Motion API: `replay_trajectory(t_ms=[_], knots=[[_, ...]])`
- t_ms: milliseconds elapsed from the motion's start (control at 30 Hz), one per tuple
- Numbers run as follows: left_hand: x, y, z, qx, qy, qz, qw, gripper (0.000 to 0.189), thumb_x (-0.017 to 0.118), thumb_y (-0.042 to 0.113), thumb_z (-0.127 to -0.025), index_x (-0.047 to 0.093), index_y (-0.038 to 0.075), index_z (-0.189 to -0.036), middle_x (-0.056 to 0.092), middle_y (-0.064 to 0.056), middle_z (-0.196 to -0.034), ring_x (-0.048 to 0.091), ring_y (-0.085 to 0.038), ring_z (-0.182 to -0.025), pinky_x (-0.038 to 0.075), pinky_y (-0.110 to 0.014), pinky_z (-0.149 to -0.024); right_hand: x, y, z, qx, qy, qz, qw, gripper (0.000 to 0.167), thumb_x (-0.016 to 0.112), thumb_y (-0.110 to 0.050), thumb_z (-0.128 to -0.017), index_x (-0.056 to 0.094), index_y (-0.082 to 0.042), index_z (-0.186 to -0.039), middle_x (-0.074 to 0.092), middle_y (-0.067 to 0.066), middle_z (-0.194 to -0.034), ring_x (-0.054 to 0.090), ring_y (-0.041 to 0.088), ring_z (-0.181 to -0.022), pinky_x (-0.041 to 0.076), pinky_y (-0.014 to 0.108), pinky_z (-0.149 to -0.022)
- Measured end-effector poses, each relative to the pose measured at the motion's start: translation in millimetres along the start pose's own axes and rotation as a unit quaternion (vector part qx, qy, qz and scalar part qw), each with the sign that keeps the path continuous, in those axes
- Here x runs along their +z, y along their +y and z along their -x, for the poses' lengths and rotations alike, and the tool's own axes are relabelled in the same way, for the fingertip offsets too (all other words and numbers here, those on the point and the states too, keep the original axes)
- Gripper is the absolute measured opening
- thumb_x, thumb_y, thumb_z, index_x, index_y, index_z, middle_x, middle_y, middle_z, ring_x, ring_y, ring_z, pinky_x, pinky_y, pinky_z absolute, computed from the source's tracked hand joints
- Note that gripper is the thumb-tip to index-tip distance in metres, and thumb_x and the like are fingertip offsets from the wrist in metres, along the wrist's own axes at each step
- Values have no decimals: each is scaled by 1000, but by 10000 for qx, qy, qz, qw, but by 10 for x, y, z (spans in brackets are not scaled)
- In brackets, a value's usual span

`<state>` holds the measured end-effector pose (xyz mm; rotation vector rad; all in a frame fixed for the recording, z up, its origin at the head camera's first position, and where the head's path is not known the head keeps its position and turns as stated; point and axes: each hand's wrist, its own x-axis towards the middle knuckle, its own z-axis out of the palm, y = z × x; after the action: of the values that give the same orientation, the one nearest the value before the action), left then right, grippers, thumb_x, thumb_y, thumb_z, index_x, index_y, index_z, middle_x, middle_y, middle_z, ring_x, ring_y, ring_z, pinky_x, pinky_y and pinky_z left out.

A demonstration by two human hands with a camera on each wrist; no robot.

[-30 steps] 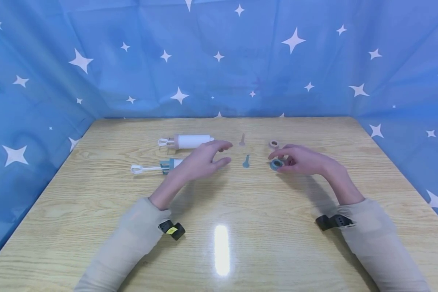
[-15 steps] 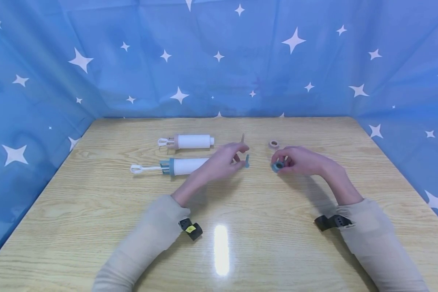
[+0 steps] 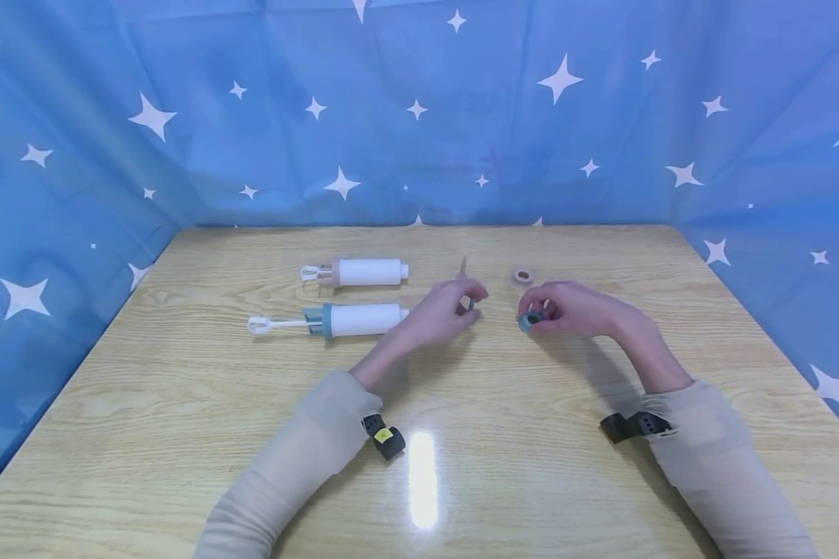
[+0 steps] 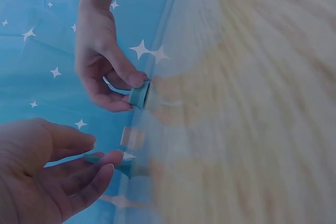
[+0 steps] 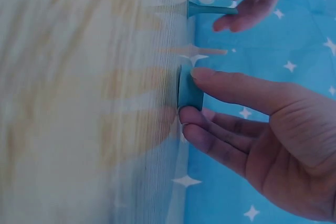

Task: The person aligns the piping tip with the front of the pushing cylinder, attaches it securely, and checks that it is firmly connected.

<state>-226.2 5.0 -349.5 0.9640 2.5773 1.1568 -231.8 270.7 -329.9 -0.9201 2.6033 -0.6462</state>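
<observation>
In the head view my right hand (image 3: 566,309) pinches a teal ring-shaped cap (image 5: 191,87) by its side, thumb above and fingers below in the right wrist view. The cap stays at the tabletop, slightly tilted. My left hand (image 3: 443,314) surrounds a small teal peg (image 5: 210,9) with a flared base, which stands upright on the table. Thumb and fingers lie on either side of its stem, with a gap visible in the left wrist view. Just behind stands a mauve peg (image 3: 464,268), its lower part hidden by the left hand. A mauve ring (image 3: 516,279) lies behind the right hand.
Left of the hands, two white cylinders with plunger handles lie on the wooden table (image 3: 503,466): one with a teal collar (image 3: 367,320), one with a mauve collar (image 3: 370,272). A blue star-patterned curtain (image 3: 419,140) borders the back and sides.
My left hand has moved right from over the teal-collared cylinder to the teal peg, uncovering both cylinders. My right hand has closed on the teal cap and tilted it slightly.
</observation>
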Motion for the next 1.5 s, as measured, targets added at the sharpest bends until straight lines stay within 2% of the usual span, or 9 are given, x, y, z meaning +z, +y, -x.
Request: replay_trajectory(t_ms=[200, 333, 500, 600, 900, 1067, 1200, 1367, 1500], knots=[[32, -77, -21, -146, -35, 321, 9994, 29, 61, -2, -97, 63, -3, -126, 68, -15, -116, 69, -22, -94, 53, -23, -80, 8, 15, -10, -39, -26, 12, 10000, 18, 71, -5, -94, 69, -11, -111, 62, 4, -99, 64, 17, -88, 53, 39, -79], [52, -107, -31, -232, 21, 388, 9990, 24, 62, -3, -96, 66, -3, -119, 71, -12, -107, 70, -20, -92, 53, -21, -78, 4, 15, -7, -10, -36, -17, 10000, 18, 71, -6, -94, 69, -11, -111, 63, 4, -101, 65, 18, -89, 53, 39, -79], [77, -132, -29, -335, 108, 375, 9987, 12, 64, -1, -95, 73, -1, -104, 73, -9, -96, 70, -15, -84, 52, -20, -73, -8, 17, 3, 10, -11, 23, 10000, 18, 71, -7, -94, 69, -10, -112, 65, 3, -100, 66, 18, -91, 54, 39, -81], [83, -134, -23, -379, 145, 361, 9985, 11, 65, 1, -96, 75, 0, -99, 74, -8, -96, 70, -13, -79, 51, -19, -69, -23, 5, 9, -59, 86, 62, 9999, 16, 71, -8, -95, 69, -11, -110, 66, 2, -99, 67, 17, -90, 55, 39, -81], [25, -36, 37, -309, 90, 124, 9994, 15, 60, 12, -103, 73, 6, -104, 72, -5, -101, 65, -13, -80, 49, -22, -68, -62, -102, 16, -298, 564, -155, 9978, 22, 70, -8, -95, 66, -6, -117, 68, 4, -103, 70, 21, -93, 57, 41, -83], [-16, 22, 83, -219, -3, 219, 9995, 17, 57, 12, -104, 71, 4, -111, 70, -11, -103, 67, -19, -81, 50, -22, -66, -50, -158, 0, -458, 866, -340, 9946, 23, 71, -9, -95, 66, -9, -117, 68, 4, -108, 71, 20, -95, 58, 38, -83], [-52, 62, 145, -176, -37, 347, 9992, 18, 57, 10, -104, 70, 1, -113, 70, -14, -105, 71, -24, -82, 52, -23, -65, -29, -206, -13, -794, 1194, -486, 9885, 26, 72, -7, -94, 66, -6, -119, 70, 4, -108, 72, 19, -91, 58, 36, -82], [-112, 103, 254, -246, 130, 351, 9990, 18, 59, 10, -102, 72, 1, -111, 70, -12, -105, 71, -23, -84, 53, -23, -67, -24, -271, -12, -976, 1519, -441, 9826, 34, 72, -7, -94, 65, -5, -127, 72, 3, -108, 73, 15, -90, 58, 39, -82], [-158, 108, 336, -299, 323, 464, 9980, 18, 63, 7, -100, 71, -1, -113, 70, -11, -105, 71, -21, -88, 55, -24, -71, -28, -324, -10, -967, 1637, -467, 9806, 33, 74, -10, -93, 67, -7, -125, 72, 0, -109, 72, 11, -90, 58, 38, -83]])
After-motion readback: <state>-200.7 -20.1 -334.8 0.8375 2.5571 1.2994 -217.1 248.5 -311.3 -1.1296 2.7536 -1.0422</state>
